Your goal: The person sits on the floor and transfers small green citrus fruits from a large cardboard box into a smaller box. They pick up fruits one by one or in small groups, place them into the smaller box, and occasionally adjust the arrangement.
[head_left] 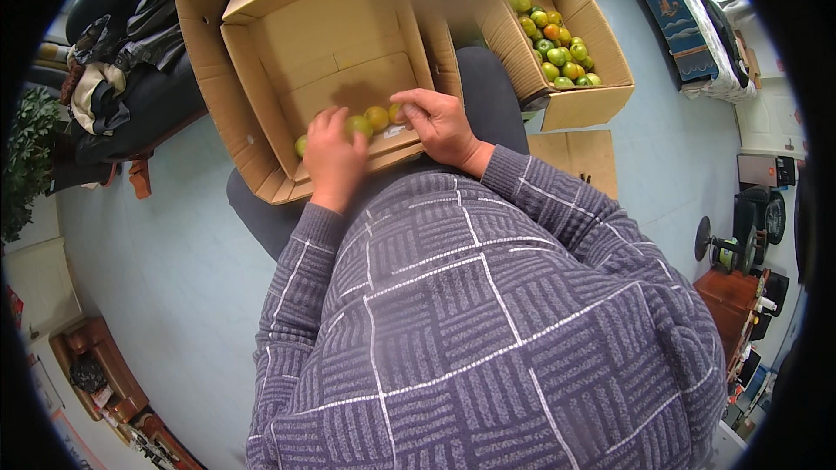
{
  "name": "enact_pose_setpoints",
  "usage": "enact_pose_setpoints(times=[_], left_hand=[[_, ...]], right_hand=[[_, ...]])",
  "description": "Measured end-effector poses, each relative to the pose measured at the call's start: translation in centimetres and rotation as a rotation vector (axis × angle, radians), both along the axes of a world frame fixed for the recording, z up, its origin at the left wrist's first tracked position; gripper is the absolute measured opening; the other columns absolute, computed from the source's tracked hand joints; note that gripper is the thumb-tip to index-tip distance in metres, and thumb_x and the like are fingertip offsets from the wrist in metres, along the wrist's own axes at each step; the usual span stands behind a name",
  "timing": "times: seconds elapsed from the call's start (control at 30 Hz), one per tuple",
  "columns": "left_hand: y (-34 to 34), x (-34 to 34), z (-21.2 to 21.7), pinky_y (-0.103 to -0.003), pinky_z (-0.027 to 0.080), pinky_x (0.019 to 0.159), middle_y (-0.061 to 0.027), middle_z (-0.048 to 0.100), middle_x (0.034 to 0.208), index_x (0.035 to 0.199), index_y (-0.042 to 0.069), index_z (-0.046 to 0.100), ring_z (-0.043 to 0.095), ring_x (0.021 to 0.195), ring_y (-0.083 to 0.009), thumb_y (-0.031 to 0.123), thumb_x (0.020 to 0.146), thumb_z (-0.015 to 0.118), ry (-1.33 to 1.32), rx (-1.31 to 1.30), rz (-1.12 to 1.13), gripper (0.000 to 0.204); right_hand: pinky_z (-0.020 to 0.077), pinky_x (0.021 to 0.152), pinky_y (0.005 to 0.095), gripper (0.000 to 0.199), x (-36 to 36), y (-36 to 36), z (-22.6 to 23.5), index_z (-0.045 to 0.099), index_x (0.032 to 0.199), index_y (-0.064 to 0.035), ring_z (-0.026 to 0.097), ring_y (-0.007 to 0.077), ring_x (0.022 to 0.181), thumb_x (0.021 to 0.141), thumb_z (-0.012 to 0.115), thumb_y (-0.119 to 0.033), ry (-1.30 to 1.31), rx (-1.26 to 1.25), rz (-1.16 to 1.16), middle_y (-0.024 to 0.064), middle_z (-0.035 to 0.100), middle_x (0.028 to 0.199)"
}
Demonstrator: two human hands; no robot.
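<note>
Several green and yellow-orange tomatoes line the near side inside a cardboard box [326, 22]. My left hand [334, 157], slightly blurred, reaches down into the box with its fingers bent around a green tomato [358, 126]. Beside that one lies a yellow-orange tomato [377, 117]. My right hand [442, 128] pinches another orange tomato [396, 113] between thumb and fingers, partly hiding it. Left of my left hand, a green tomato [301, 145] shows at the near corner. A small pale scrap [394, 130] lies close to my right fingertips.
The box sits inside a larger cardboard box [202, 43] at my knees. A second carton [592, 109] to the right holds many green and orange tomatoes [557, 56]. A flat cardboard piece [579, 157] lies on the floor below it. A dark couch [139, 104] with clothes stands left.
</note>
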State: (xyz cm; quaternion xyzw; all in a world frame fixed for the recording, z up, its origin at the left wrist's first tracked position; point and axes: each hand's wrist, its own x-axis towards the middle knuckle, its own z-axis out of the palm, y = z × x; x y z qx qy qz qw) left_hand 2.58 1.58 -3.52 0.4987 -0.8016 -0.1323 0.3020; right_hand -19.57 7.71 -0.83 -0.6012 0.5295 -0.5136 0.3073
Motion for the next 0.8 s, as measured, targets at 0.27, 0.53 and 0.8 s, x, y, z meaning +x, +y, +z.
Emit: enact_pose_setpoints(times=[0.27, 0.53, 0.8], left_hand=[[-0.5, -0.6, 1.5, -0.05, 0.058, 0.103, -0.0168, 0.077, 0.126, 0.131, 0.007, 0.077, 0.07, 0.119, -0.0395, 0.024, 0.085, 0.082, -0.138, 0.21, -0.145, 0.049], [-1.6, 0.7, 1.1, -0.049, 0.057, 0.104, -0.0176, 0.077, 0.121, 0.127, 0.004, 0.079, 0.07, 0.118, -0.0382, 0.031, 0.084, 0.088, -0.013, 0.05, 0.158, 0.051], [-4.1, 4.1, 0.5, -0.046, 0.061, 0.101, -0.0137, 0.072, 0.141, 0.126, 0.007, 0.076, 0.068, 0.127, -0.0362, 0.014, 0.095, 0.075, -0.403, -0.169, 0.207, 0.032]], right_hand=[[0.0622, 0.079, 0.0291, 0.023, -0.1, 0.0, -0.4, 0.077, 0.128, 0.0001, 0.074, 0.013, 0.083, 0.112, 0.061, -0.005, -0.025, 0.005, -0.004, 0.0092, 0.081, 0.097], [0.0627, 0.079, 0.0327, 0.021, -0.1, 0.0, 0.1, 0.078, 0.124, 0.0006, 0.077, 0.0197, 0.085, 0.109, 0.064, -0.004, -0.073, 0.052, -0.03, 0.013, 0.081, 0.098], [0.0625, 0.079, 0.0315, 0.022, -0.1, 0.0, 0.4, 0.078, 0.125, 0.0, 0.077, 0.017, 0.087, 0.11, 0.062, -0.004, -0.049, -0.01, -0.053, 0.0123, 0.081, 0.1]])
